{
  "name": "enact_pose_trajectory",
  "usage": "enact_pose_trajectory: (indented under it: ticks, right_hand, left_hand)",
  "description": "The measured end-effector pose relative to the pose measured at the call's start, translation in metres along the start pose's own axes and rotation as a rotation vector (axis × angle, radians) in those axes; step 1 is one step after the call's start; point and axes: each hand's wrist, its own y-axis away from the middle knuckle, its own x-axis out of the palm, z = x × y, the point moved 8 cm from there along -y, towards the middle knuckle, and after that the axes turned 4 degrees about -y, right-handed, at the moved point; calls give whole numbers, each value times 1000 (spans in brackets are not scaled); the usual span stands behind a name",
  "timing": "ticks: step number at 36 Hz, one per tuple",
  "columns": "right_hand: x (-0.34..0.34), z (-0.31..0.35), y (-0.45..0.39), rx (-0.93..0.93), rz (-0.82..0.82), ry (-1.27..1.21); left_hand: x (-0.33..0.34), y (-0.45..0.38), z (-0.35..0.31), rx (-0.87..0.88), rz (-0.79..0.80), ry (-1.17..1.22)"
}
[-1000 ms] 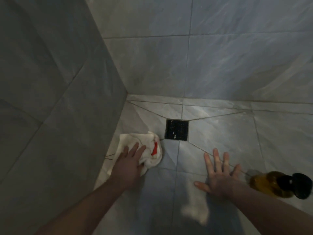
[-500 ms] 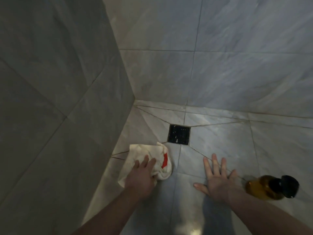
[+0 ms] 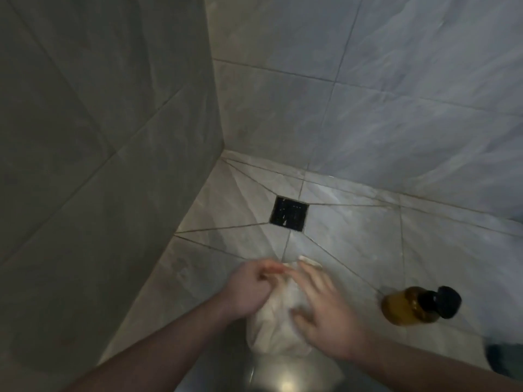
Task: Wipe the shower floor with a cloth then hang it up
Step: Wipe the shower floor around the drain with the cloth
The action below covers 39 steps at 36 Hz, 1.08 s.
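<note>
Both hands have come together on the cloth — the left hand pinches its top edge, the right hand, fingers spread, presses its side. Gathered in front of the drain, no longer flat — wiping looks finished.

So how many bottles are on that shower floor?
1. An amber bottle with a black cap lies on the floor tiles at the right, beside the right hand. Others may sit outside the view.
</note>
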Motion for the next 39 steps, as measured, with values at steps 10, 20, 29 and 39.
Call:
enact_pose_trajectory:
  ticks: [10, 20, 29, 39]
  right_hand:
    - [62, -20, -21, 253, 237, 190]
    - [-27, -118, -69, 645, 102, 188]
    - [0, -95, -19, 512, 173, 209]
    - [41, -40, -8, 474, 301, 190]
  left_hand:
    - [-84, 7, 74, -251, -69, -866]
    - [-76, 8, 77, -244, -29, -1125]
    - [-76, 8, 71, -248, -31, -1150]
    - [-81, 1, 54, -322, -42, -1167]
